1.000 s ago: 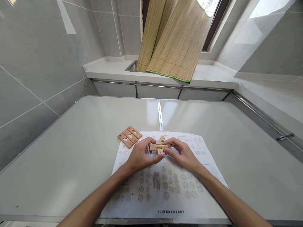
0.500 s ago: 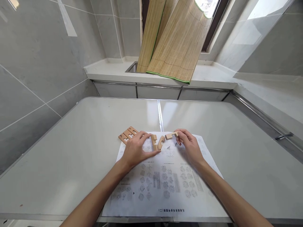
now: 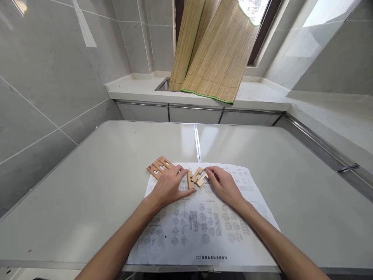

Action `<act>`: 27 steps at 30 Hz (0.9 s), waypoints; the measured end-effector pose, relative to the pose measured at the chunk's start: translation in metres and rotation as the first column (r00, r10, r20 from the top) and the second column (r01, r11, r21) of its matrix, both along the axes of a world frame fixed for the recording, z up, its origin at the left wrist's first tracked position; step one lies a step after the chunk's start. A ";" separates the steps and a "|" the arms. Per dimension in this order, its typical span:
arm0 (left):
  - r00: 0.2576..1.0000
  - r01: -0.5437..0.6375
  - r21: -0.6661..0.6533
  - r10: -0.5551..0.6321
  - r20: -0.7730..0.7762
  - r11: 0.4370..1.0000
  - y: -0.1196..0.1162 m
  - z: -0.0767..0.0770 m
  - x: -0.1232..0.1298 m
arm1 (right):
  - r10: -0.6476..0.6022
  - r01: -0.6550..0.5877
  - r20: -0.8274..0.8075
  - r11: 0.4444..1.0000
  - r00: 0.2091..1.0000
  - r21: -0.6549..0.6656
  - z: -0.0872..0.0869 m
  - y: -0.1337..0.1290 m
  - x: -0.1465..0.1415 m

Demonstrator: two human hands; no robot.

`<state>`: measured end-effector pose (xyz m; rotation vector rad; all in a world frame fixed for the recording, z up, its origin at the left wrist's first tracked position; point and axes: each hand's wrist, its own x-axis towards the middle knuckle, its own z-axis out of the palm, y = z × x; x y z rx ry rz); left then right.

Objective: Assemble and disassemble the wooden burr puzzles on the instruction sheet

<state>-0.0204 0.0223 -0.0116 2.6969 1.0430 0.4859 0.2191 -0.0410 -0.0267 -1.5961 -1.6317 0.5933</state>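
Note:
My left hand [image 3: 170, 183] has its thumb and fingers around the ends of an upright wooden block [image 3: 190, 180]. A notched wooden piece [image 3: 197, 174] leans at a slant against the right side of that block. My right hand [image 3: 223, 185] pinches another notched piece [image 3: 202, 179] by its upper right end, its lower end close to the slanted one. Beneath both hands lies a printed paper sheet [image 3: 210, 245] with rows of small diagrams. Beyond my left hand, several flat wooden pieces with cutouts [image 3: 159, 166] lie side by side.
The pale table [image 3: 87, 194] has a metal seam down its far middle. Past it is a white ledge [image 3: 131, 88] with a recessed metal basin [image 3: 164, 84]. A bamboo mat [image 3: 215, 58] hangs over the ledge by the window, between grey tiled walls.
My right hand has moved left and brought its piece close to the others. The block by my left hand has been turned, and the middle piece has shifted in its slant.

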 end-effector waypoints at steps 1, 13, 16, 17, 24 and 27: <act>1.000 0.008 0.000 -0.008 -0.001 1.000 0.000 -0.001 0.000 | -0.003 0.003 0.011 1.000 1.000 -0.002 -0.002 0.000 0.000; 0.993 0.115 -0.025 -0.114 0.014 0.993 -0.004 0.002 0.002 | 0.175 -0.181 0.075 0.981 0.982 0.072 -0.003 -0.005 -0.006; 0.992 0.130 -0.033 -0.130 0.004 0.991 -0.004 0.004 0.000 | 0.204 -0.209 0.075 0.975 0.976 0.072 -0.002 -0.006 -0.005; 0.991 0.131 -0.036 -0.131 0.001 0.991 -0.003 0.005 -0.001 | 0.207 -0.212 0.073 0.975 0.976 0.073 -0.002 -0.006 -0.004; 0.980 0.193 -0.087 -0.195 -0.024 0.977 0.001 0.016 -0.014 | 0.249 -0.252 0.050 0.964 0.967 0.087 0.001 -0.005 -0.004; 0.979 0.197 -0.118 -0.202 -0.037 0.973 0.002 0.019 -0.017 | 0.258 -0.262 0.053 0.961 0.965 0.087 0.003 -0.005 -0.005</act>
